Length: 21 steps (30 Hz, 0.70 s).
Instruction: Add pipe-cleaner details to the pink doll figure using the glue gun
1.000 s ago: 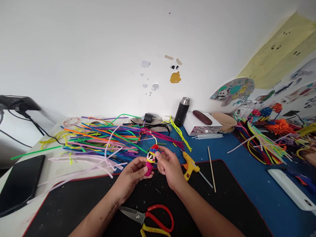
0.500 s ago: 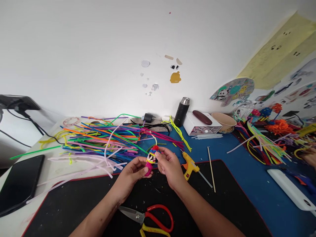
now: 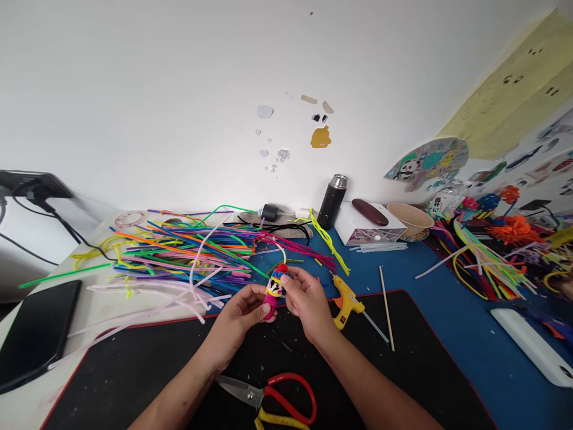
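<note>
Got fingers of left hand (image 3: 239,316) clamped on coiled pink base of figure (image 3: 273,288), those of right hand (image 3: 308,304) on its upper side, above mat (image 3: 134,364). Looks mostly built: wrapped, faced, topped in fuzzy red and blue; can't tell remaining steps. See steel-bladed scissors (image 3: 254,396) nearest, then plastic glue gun (image 3: 345,303), then fuzzy stems (image 3: 188,254).

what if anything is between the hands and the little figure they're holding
Nothing visible: the left hand holds the small figure by its pink lower part, and the right hand holds its upper part. The scissors lie apart on the mat.
</note>
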Tool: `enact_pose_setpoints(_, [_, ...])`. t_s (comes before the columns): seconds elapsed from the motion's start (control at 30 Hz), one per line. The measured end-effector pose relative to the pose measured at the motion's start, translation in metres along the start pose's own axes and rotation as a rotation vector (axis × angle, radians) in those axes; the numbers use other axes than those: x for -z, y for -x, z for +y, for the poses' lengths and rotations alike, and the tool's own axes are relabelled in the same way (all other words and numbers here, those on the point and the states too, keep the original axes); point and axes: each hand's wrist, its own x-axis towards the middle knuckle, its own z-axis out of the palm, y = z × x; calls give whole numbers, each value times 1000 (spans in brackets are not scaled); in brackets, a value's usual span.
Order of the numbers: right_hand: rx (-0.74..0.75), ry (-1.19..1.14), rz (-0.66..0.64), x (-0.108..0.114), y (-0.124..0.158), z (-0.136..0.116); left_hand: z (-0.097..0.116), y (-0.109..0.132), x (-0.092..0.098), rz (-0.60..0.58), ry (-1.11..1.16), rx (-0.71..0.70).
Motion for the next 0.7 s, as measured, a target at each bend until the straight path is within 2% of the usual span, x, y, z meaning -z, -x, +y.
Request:
enact_pose_setpoints(0.3, [-3,-41,-16,-2,-6,7,1,0,1,26,14,1])
enact_pose_setpoints(0.47, [20,-57,-53,1,-9,11,4,-1,1,74,198,75])
enact_pose_setpoints(0.7, [-2,-16,-37,3,-10,18,5,-5,8,150,392,109])
